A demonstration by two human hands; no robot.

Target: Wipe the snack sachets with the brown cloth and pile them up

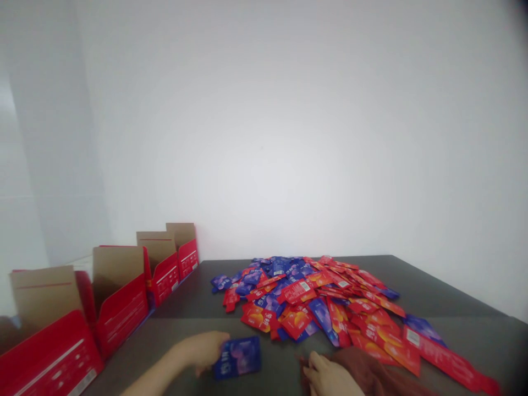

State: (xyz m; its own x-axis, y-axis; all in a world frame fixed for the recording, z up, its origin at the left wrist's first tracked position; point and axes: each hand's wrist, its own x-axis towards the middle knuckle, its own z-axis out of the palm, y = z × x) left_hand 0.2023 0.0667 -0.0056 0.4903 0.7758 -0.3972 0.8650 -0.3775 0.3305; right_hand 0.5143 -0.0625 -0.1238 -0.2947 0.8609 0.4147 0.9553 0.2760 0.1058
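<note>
My left hand (208, 351) is closed on the left edge of a blue sachet (240, 357) with white lettering and a purple design. It holds the sachet low over the dark table, in front of the pile. At the bottom of the view, my right hand (330, 377) has its fingers bent around a brown cloth (367, 363), which shows on both sides of the fingers. The cloth lies against the near edge of a heap of red sachets (297, 322) and blue sachets (272, 302). Part of the right hand is cut off by the frame.
Along the left side stands a row of several open red cardboard boxes (124, 319) with brown inner flaps raised. A long red packet (454, 366) lies at the right of the heap. The dark table (177, 324) meets a white wall (264, 137) behind.
</note>
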